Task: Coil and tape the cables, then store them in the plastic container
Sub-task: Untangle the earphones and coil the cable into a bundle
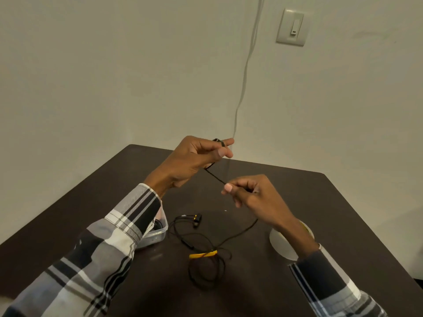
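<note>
A thin black earphone cable [215, 177] runs taut between my two raised hands above the dark table [332, 202]. My left hand [194, 156] holds its end wound round the forefinger, thumb pressed on it. My right hand [254, 193] pinches the cable lower down. From there the cable drops to a loose tangle [206, 266] on the table, crossed by a yellow strip [203, 254], with the earbuds [197, 219] lying beyond. A clear plastic container [155, 235] stands under my left sleeve, partly hidden.
A roll of white tape [283, 245] lies on the table under my right wrist. A white wire [242, 88] hangs down the wall behind the table, beside a light switch [291, 27]. The table's far edge meets the wall.
</note>
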Demonstrator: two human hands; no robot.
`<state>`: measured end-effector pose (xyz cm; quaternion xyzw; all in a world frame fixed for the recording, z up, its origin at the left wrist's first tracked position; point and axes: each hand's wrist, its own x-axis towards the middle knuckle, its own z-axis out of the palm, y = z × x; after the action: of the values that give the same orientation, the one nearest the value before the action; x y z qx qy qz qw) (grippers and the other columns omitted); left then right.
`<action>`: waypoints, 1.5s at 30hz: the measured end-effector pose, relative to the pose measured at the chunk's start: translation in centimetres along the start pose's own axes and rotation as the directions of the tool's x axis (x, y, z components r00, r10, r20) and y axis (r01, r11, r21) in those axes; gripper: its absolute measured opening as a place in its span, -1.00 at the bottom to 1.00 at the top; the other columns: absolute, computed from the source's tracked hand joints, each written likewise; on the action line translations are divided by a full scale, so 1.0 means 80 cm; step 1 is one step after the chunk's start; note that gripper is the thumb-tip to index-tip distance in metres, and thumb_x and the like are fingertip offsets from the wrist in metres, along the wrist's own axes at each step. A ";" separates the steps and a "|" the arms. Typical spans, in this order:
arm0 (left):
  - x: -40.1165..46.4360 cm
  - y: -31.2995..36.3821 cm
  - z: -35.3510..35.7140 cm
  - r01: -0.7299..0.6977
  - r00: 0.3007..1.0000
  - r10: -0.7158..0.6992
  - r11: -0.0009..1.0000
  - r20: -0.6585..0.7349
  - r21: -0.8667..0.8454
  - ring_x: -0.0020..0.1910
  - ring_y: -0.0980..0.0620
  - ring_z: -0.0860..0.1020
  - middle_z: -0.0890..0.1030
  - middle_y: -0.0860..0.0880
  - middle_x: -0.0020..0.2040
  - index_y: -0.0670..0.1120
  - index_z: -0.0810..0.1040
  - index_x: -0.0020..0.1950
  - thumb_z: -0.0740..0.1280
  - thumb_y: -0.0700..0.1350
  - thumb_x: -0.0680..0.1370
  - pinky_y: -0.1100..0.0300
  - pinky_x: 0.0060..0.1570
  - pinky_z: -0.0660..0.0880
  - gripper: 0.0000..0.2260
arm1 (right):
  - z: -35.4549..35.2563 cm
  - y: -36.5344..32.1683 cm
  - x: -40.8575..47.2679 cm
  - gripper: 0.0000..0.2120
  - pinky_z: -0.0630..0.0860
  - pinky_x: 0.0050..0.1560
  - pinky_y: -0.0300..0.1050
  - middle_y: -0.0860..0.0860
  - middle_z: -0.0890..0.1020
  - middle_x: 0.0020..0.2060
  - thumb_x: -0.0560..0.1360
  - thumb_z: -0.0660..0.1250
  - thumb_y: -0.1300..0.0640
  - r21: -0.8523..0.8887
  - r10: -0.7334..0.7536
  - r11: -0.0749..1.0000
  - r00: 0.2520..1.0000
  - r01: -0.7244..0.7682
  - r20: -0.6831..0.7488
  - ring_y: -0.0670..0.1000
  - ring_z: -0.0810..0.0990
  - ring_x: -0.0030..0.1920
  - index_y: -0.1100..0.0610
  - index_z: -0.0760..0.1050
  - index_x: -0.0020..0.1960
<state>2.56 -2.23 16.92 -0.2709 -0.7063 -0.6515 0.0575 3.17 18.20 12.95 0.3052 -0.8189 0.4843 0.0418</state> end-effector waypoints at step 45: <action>0.006 -0.015 -0.001 -0.092 0.979 -0.021 0.839 0.200 0.537 0.36 0.25 0.45 0.68 0.12 -0.19 -0.15 0.67 -0.13 0.36 -0.09 0.59 0.18 0.56 -0.03 -0.81 | -0.023 -0.013 0.003 -0.81 0.39 -0.35 -0.29 0.04 0.62 -0.42 0.60 0.33 0.14 0.087 0.044 0.995 0.997 -0.038 -0.065 -0.03 0.51 -0.38 0.18 0.68 -0.07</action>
<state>1.61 -2.13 16.09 -0.3200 -0.8589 -0.3931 0.0732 3.08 19.26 14.81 0.2736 -0.8015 0.5297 0.0461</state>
